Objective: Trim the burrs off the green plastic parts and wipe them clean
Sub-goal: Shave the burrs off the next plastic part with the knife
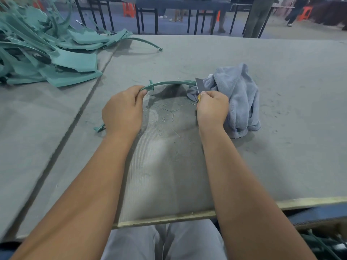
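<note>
The thin green curved strip (pixel 169 83) is held above the desk (pixel 281 156), pinched at one end by the left hand (pixel 123 109). The blade (pixel 199 85), clamped in the right hand (pixel 212 107), meets the far end. Light, springy plastic is judged; support close beside the blade is advised.

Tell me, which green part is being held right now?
The thin curved strip, gripped by the left hand while the right hand holds a blade to it. The other green parts lie piled far left, untouched.
</note>
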A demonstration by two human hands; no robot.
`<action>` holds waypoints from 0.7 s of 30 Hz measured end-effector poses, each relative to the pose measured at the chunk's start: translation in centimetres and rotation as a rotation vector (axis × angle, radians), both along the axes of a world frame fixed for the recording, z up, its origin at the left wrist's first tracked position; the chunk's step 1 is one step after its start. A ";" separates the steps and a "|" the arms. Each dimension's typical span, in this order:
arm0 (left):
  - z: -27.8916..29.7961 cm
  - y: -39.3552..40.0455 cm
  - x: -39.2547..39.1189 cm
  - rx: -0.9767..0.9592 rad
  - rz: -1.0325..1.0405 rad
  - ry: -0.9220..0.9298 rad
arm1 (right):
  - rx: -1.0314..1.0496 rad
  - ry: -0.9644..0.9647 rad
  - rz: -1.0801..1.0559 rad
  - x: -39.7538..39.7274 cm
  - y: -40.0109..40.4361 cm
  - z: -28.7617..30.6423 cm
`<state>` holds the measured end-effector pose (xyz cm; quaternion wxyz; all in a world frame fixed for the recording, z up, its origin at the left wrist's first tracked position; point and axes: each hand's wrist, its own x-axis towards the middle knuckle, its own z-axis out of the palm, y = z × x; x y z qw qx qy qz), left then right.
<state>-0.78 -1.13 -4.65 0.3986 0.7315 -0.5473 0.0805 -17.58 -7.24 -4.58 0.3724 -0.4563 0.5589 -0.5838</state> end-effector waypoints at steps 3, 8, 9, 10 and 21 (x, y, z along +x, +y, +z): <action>0.0 0.0 0.0 0.005 0.012 0.006 | 0.042 -0.067 0.040 -0.1 -0.2 0.1; -0.1 0.0 -0.1 -0.001 -0.006 -0.021 | 0.142 -0.204 0.152 -0.1 0.0 0.7; -0.1 0.0 -0.1 -0.001 -0.007 -0.026 | 0.135 -0.222 0.154 0.0 0.0 0.7; -0.1 0.0 0.0 -0.002 -0.007 -0.029 | 0.130 -0.250 0.144 0.0 0.0 0.7; -0.3 0.0 0.1 -0.024 -0.016 -0.054 | 0.048 -0.017 0.156 1.1 0.4 0.0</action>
